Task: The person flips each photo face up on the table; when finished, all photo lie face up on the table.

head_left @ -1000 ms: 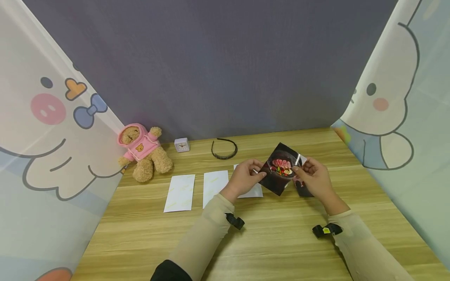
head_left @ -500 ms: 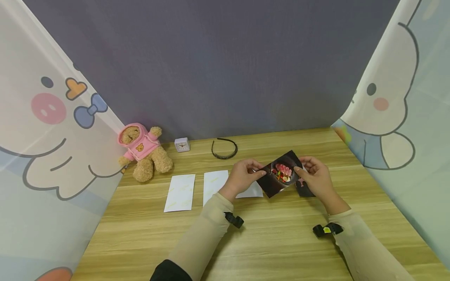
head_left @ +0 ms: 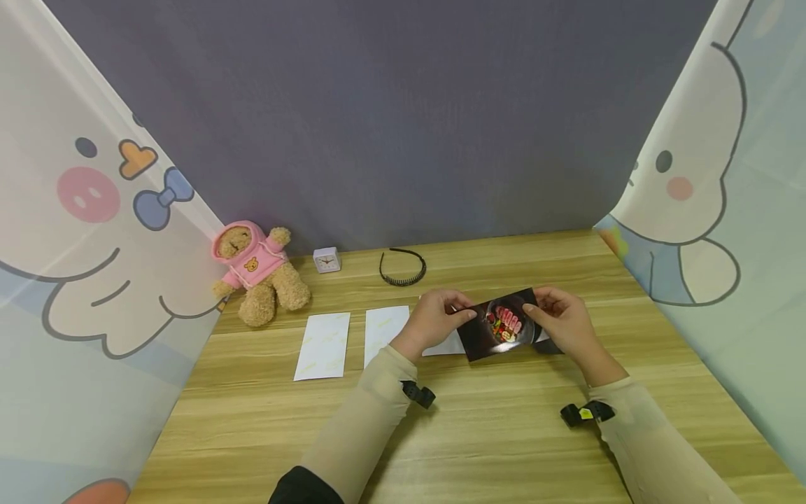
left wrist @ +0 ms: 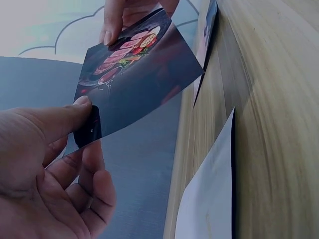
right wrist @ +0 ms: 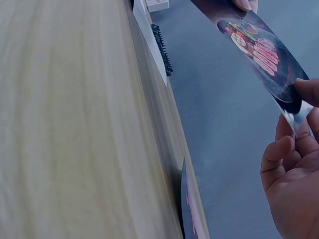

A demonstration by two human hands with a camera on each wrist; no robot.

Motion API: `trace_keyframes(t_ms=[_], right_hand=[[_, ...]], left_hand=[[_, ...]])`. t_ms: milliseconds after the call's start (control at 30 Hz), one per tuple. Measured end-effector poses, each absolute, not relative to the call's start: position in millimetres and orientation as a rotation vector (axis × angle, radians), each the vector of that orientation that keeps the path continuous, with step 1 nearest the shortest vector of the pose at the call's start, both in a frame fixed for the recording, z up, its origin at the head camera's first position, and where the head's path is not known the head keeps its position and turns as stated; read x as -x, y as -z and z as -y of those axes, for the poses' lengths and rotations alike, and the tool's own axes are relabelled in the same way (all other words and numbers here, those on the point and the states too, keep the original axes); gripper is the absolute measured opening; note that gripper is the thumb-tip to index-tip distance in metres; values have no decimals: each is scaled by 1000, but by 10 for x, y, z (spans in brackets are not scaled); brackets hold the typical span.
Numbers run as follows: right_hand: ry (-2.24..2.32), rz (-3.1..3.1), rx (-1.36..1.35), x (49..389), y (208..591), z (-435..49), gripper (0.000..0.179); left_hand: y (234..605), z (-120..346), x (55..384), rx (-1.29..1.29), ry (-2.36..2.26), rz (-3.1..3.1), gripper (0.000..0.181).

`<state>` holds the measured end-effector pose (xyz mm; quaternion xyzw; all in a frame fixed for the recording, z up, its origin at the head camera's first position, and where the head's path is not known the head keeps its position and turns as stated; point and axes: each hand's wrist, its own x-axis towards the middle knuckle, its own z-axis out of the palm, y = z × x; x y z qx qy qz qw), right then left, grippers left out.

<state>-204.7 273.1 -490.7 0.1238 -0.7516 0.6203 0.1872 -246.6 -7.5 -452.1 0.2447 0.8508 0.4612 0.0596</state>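
A glossy photo print point(head_left: 497, 327) of sliced meat and vegetables on a dark plate is held above the table between both hands. My left hand point(head_left: 436, 323) pinches its left end, thumb on the picture side and fingers behind. Its right end is pinched by my right hand point(head_left: 564, 325), also thumb on top. In the left wrist view the print point(left wrist: 149, 82) is tilted and slightly bent. Below my right hand lies a second dark print point(head_left: 549, 346), mostly hidden. A white sheet point(head_left: 448, 345) lies partly covered by my left hand and the held print.
Two more white sheets, one on the left point(head_left: 322, 346) and one in the middle point(head_left: 385, 329), lie on the wooden table point(head_left: 491, 434). Behind them are a teddy bear in a pink hoodie point(head_left: 255, 269), a small white clock point(head_left: 327, 260) and a black headband point(head_left: 403, 280). A grey wall stands at the back.
The held print has turned clockwise from a diamond-like slant to nearly level lengthwise and sunk slightly. It now covers more of the second print. Both hands keep their hold and have barely moved.
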Motion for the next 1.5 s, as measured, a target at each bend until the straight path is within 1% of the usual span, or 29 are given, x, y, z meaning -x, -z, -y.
trace_keyframes(t_ms=[333,433,533,600,700,767,933,1100,1300,1500], right_hand=[[-1751,2121,-331,2029,4896,-2735,16],[-1772,2096,-310,2020,4873,-2728,15],[-1804,2062,-303,2018,4864,-2728,15],[-1834,2037,-302,2019,4860,-2727,15],[-1896,1992,-313,2026,4857,-2725,15],[-1946,1957,-336,2032,4858,-2725,16],[-2036,1883,-378,2042,4865,-2719,16],[-2018,1895,-379,2051,4874,-2718,18],[-1970,1977,-384,2062,4898,-2733,24],[-1831,2138,-443,2060,4914,-2728,25]], left_hand=[[4512,91,2480,-726,-1443,-2588,15],[4508,96,2490,-703,-1467,-2568,23],[4506,101,2494,-678,-1469,-2558,36],[4506,98,2495,-675,-1470,-2558,38],[4513,96,2500,-676,-1491,-2553,33],[4517,96,2501,-682,-1507,-2542,25],[4526,111,2505,-692,-1569,-2485,17],[4515,118,2514,-690,-1629,-2440,12],[4503,109,2519,-672,-1665,-2429,11],[4489,101,2523,-691,-1743,-2416,17]])
